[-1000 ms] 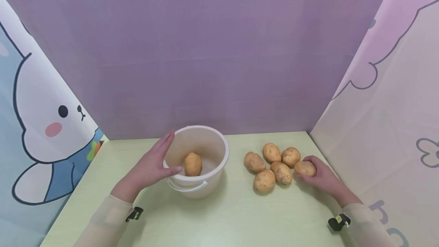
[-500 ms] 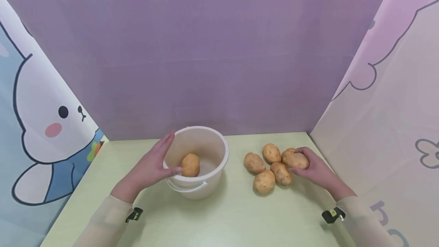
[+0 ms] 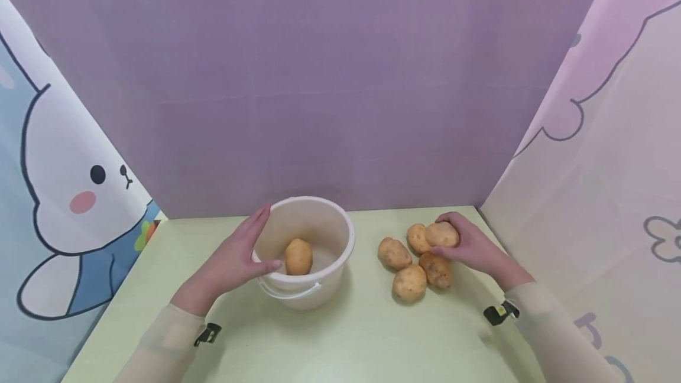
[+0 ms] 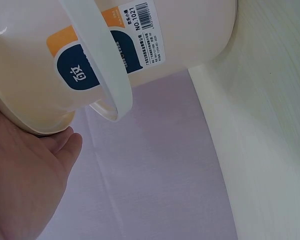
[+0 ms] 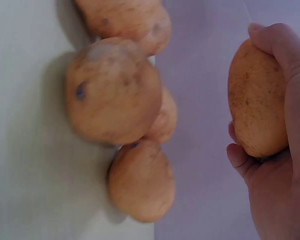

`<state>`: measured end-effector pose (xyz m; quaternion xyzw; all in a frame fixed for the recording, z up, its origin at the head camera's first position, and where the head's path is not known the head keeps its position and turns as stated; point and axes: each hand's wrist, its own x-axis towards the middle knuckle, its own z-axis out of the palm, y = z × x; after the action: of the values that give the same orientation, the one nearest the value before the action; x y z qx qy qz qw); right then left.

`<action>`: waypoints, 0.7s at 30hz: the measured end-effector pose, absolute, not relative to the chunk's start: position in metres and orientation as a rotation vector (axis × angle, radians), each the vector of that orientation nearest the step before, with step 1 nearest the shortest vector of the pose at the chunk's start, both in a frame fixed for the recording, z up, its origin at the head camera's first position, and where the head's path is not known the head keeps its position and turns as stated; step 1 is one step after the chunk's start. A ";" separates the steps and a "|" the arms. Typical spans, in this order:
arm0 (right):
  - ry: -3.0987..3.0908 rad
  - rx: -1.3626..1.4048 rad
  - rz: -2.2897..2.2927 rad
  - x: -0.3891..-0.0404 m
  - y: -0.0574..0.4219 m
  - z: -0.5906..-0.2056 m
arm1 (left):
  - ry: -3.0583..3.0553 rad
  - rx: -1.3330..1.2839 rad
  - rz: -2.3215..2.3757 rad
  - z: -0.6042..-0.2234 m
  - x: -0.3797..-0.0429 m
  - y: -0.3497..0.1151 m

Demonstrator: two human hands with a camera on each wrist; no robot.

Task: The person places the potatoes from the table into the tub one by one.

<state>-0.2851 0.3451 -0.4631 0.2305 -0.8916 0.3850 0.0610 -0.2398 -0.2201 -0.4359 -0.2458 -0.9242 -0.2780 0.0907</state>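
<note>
A white bucket [image 3: 346, 253] stands on the table; a potato [image 3: 299, 256] lies inside it. My left hand [image 3: 231, 259] holds the bucket's left rim, the thumb reaching over the front edge; in the left wrist view the hand [image 4: 30, 175] is at the rim beside the label. Raised over the potato group, my right hand [image 3: 470, 247] grips a potato [image 3: 443, 236] between thumb and fingers; the right wrist view shows this potato [image 5: 257, 100] in the hand [image 5: 280, 175]. Several loose potatoes lie close together, among them a left one [image 3: 395, 253] and a front one [image 3: 409, 283].
The light green table [image 3: 340, 347] ends at a purple backdrop [image 3: 340, 87]. Printed cartoon sheets [image 3: 80, 164] flank both sides. The bucket's white handle [image 3: 292, 295] hangs down at its front.
My right hand has lifted a potato from the right end of the group and carried it left, over the others. The left hand stays on the bucket. The potato inside the bucket has rocked slightly.
</note>
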 end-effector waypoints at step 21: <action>-2.699 0.949 1.112 -0.311 0.281 -0.421 | -2.731 -0.733 -0.826 -0.439 -0.241 -0.221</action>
<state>-0.3112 0.2812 -0.4207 0.3089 -0.8787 0.3621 0.0363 -0.2411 -0.2208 -0.4392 -0.2476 -0.9227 -0.2790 0.0978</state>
